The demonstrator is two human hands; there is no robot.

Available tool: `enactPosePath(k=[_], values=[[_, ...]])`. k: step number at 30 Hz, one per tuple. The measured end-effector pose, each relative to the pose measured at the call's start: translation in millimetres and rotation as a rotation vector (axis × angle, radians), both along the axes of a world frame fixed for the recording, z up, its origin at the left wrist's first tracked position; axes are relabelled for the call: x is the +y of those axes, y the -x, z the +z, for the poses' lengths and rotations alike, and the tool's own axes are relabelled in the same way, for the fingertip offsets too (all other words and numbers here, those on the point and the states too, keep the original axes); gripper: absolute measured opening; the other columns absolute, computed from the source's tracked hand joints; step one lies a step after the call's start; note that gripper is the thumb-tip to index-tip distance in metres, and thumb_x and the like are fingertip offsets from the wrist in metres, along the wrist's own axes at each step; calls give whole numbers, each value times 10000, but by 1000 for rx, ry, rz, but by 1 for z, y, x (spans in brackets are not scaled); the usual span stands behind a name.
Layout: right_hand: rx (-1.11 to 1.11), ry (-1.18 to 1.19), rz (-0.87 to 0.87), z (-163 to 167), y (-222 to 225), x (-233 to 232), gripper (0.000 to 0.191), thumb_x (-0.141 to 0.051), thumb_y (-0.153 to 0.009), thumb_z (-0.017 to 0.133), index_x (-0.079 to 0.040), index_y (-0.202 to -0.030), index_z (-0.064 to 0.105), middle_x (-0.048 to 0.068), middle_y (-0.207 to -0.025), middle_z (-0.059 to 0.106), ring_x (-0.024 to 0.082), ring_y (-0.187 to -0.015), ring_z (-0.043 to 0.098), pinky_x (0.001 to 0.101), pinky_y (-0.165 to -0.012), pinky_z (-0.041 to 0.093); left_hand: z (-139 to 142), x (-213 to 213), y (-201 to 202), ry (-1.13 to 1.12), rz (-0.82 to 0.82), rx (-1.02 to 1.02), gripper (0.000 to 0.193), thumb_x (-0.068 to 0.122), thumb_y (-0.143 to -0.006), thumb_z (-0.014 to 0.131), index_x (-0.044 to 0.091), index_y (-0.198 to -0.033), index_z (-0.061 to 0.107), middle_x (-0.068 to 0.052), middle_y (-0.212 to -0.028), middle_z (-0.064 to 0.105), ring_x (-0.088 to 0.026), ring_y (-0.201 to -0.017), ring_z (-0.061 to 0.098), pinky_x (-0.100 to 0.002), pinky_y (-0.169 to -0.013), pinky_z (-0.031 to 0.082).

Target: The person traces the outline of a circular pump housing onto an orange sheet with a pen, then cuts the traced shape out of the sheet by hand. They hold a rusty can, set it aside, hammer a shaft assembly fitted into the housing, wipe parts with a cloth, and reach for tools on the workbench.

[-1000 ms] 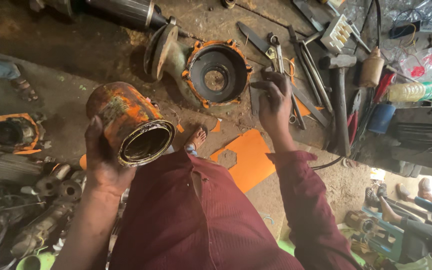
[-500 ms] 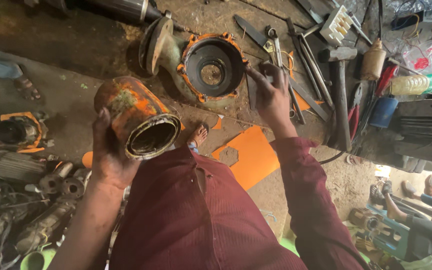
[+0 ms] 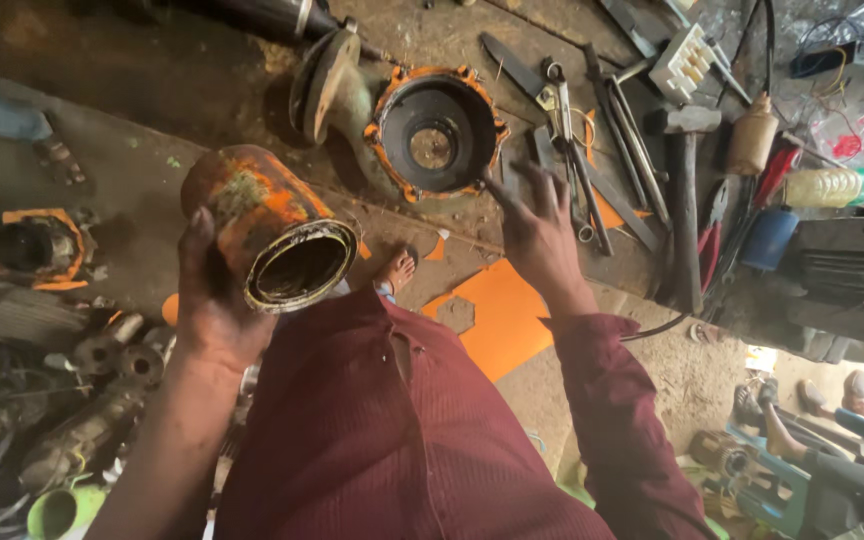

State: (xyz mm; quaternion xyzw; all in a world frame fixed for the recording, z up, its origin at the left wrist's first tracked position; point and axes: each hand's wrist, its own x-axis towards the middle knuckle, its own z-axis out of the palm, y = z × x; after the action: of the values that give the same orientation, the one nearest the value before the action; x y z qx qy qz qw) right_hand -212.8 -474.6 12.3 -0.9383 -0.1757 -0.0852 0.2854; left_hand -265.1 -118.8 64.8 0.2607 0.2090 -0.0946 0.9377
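Two hands busy: left hand (image 3: 214,300) grips the rusty orange cylinder (image 3: 270,238) open-end up for access, right hand (image 3: 537,232) spread wide, empty, over the tools (image 3: 592,150).

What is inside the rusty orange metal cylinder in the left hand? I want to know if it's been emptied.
The rusty orange metal cylinder, gripped by the left hand, shows a pale inner rim and a dark hollow bore. Nothing is visible inside, but the deeper part is in shadow.

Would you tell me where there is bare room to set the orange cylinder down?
Bare floor lies left of the flanged housing, above the cylinder. Right of the right hand, the tools lie crowded.
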Motion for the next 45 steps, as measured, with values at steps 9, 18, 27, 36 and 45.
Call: enactPosePath(k=[9,18,27,36,45], values=[[203,263,-99,18,19,40,596,-170,-925,702,-210,-1503,562,116,-738,670,313,-633,650,464,-568,514,1,4,-6,-56,-27,-24,680,505,-993,632,74,-1500,492,-77,-1393,613,-245,-1293,595,-430,-1152,479],[199,177,-97,11,39,59,482,-266,-959,693,-222,-1418,551,51,-737,720,274,-633,703,426,-575,549,-5,13,-25,-68,-88,-28,685,501,-989,630,71,-1499,474,-79,-1398,616,-245,-1296,600,-426,-1157,480],[298,68,-89,9,40,86,491,-206,-931,749,-287,-1377,559,46,-730,727,240,-606,704,384,-576,550,-7,49,-68,39,-180,-21,670,520,-1017,607,70,-1501,499,-76,-1404,622,-246,-1304,608,-435,-1182,471],[266,25,-363,30,22,129,430,-239,-962,738,-215,-1378,631,66,-879,731,218,-789,739,360,-719,579,-8,94,-103,46,-261,-15,681,519,-1018,627,82,-1520,481,-75,-1410,607,-254,-1305,600,-454,-1168,475],[169,298,-293,44,-17,202,643,-369,-853,810,-216,-1447,617,183,-1602,378,418,-1498,318,603,-1187,226,-15,119,-129,160,-344,42,732,525,-992,661,90,-1542,455,-82,-1440,593,-259,-1324,598,-463,-1183,477]])
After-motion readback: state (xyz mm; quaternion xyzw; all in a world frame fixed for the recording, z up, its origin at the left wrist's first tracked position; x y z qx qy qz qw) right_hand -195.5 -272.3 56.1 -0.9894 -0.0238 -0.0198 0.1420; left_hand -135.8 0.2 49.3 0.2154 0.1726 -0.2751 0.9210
